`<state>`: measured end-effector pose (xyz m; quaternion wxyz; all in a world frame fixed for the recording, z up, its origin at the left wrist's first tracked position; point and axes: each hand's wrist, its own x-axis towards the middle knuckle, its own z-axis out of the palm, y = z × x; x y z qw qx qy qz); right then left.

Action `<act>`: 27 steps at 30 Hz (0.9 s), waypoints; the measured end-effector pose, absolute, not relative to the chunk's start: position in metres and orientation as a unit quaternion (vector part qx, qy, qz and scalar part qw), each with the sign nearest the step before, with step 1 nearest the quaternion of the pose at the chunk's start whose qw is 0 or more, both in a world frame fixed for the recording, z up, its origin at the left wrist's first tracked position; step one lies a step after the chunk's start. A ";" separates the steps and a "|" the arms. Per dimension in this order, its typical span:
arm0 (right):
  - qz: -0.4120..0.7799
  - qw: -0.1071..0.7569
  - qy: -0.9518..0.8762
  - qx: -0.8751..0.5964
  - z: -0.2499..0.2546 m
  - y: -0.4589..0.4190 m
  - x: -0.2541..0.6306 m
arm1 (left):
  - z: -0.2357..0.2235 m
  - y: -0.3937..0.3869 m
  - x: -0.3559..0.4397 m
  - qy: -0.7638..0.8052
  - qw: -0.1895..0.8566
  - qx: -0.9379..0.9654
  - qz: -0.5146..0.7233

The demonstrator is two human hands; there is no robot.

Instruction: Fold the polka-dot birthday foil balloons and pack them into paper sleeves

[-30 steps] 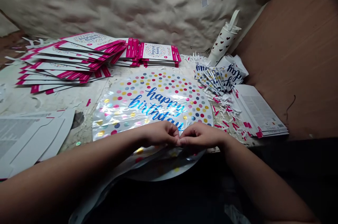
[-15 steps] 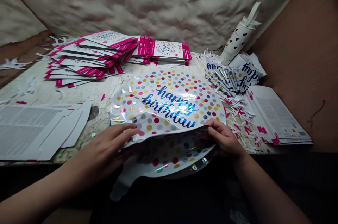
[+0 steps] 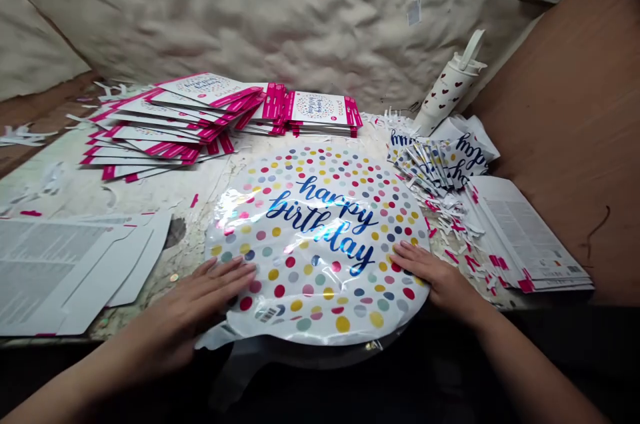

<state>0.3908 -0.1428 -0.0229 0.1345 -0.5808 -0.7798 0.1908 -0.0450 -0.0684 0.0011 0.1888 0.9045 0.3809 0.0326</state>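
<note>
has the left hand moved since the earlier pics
Yes, the left hand has moved left, closer to the white printed sheets.

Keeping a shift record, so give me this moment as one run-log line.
Left hand: flat on foil birthday balloon | right hand: flat on balloon | nearby: pink-edged balloon packs, paper scraps

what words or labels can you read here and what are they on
"happy birthday" in blue script on the foil balloon
"happy birthday" in small script on the top packet card
"day" in blue script on the folded balloons
a small word on the packet card's right side, perhaps "prima", too blurred to be sure
right printed sheets: too small to read
left printed sheets: too small to read
small mark low on the foil balloon: too small to read
</note>
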 end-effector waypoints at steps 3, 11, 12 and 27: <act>0.309 0.152 -0.751 -0.564 -0.015 -0.131 0.400 | 0.001 -0.048 -0.052 0.334 0.294 0.896 0.005; 0.490 0.213 -0.547 -0.645 0.009 -0.069 0.426 | 0.028 0.004 -0.035 0.443 0.442 0.777 0.067; 0.501 0.203 -0.542 -0.643 0.008 -0.063 0.427 | 0.028 0.011 -0.032 0.458 0.462 0.757 0.062; 0.119 0.146 -0.542 -0.819 0.002 0.019 0.408 | -0.009 0.000 0.011 0.413 0.037 0.909 0.033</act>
